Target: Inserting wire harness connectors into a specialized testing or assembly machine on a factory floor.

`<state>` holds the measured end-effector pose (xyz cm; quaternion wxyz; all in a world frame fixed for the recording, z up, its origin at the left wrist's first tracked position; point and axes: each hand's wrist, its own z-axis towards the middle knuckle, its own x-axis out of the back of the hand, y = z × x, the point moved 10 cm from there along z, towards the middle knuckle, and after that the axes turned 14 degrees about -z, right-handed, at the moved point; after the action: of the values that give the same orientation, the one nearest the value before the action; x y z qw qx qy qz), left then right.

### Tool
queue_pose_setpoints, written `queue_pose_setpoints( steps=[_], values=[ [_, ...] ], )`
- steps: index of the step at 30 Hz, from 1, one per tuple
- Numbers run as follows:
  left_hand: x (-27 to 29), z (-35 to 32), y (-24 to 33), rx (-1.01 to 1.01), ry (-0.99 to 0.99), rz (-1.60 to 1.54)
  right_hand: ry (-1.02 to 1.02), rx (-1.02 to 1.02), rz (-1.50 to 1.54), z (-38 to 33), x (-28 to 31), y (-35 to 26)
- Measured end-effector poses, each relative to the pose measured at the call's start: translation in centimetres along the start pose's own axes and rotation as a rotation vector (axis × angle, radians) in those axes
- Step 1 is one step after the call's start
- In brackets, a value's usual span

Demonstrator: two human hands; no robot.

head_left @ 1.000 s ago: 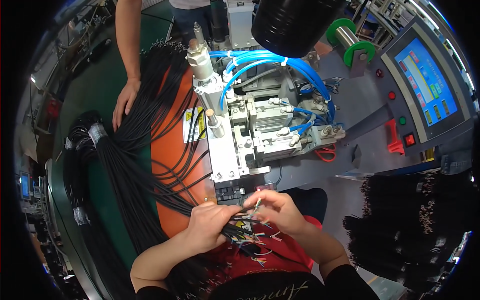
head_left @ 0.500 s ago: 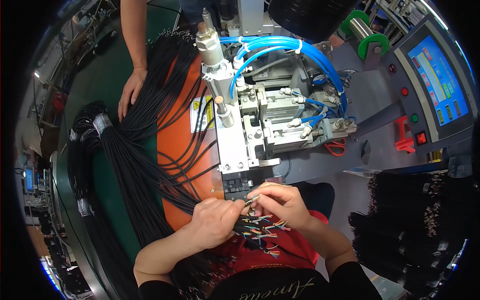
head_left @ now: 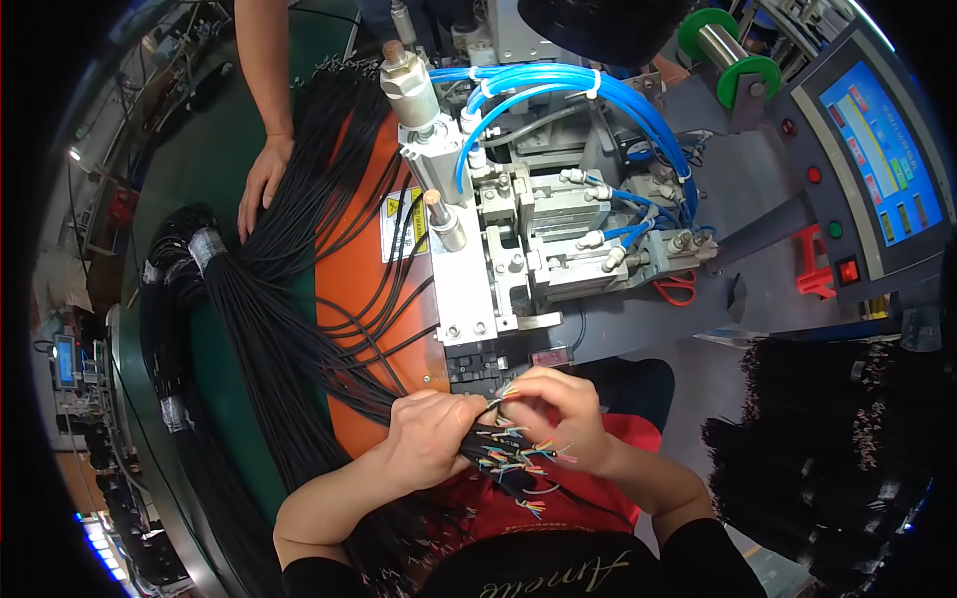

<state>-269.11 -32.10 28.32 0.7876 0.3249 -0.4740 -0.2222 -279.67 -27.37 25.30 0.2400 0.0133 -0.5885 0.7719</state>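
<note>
My left hand (head_left: 427, 434) is closed around a bunch of thin black cables (head_left: 498, 450). Short red, yellow, blue and white wire ends fan out of the bunch to the right of the fist. One cable sticks up from the fist, and its coloured wires (head_left: 509, 392) touch the index fingertip of my right hand (head_left: 573, 411). The fingers of that hand are bent in a pinch, the thumb blurred. Both hands are just in front of a black fixture (head_left: 474, 367) at the near end of a metal machine (head_left: 464, 284) with air cylinders.
Long black cables (head_left: 264, 329) spread over the green table (head_left: 214, 369) and orange surface (head_left: 349, 424). Another person's hand (head_left: 266, 179) rests by them at the far left. Blue hoses (head_left: 638, 105) arch over the machine. A control screen (head_left: 877, 159) stands right, above hanging cable bundles (head_left: 797, 448).
My right thumb has moved down, away from the index fingertip, and is blurred. My left hand keeps its hold on the cables. The whole view has shifted slightly.
</note>
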Motion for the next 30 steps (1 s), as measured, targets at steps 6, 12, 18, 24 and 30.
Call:
queue_pose_setpoints(
  steps=[6,12,18,24,30],
  values=[
    [0.0,0.2,-0.1,-0.001,0.0,-0.024,-0.254,-0.425,0.61,-0.9,-2.9,3.7],
    [0.1,0.2,-2.6,0.191,-0.042,-0.358,-0.399,-0.476,0.612,-0.1,-3.2,3.7],
    [-0.3,0.3,-3.2,0.341,-0.125,-0.483,-0.369,-0.298,0.415,0.9,-2.6,3.4],
    [-0.5,0.3,-2.8,0.278,-0.202,-0.49,-0.529,-0.429,0.559,0.1,-3.9,4.4],
    [0.0,0.7,-1.3,0.214,-0.135,-0.033,-0.182,0.166,-0.515,2.3,0.1,-0.5]
  ],
)
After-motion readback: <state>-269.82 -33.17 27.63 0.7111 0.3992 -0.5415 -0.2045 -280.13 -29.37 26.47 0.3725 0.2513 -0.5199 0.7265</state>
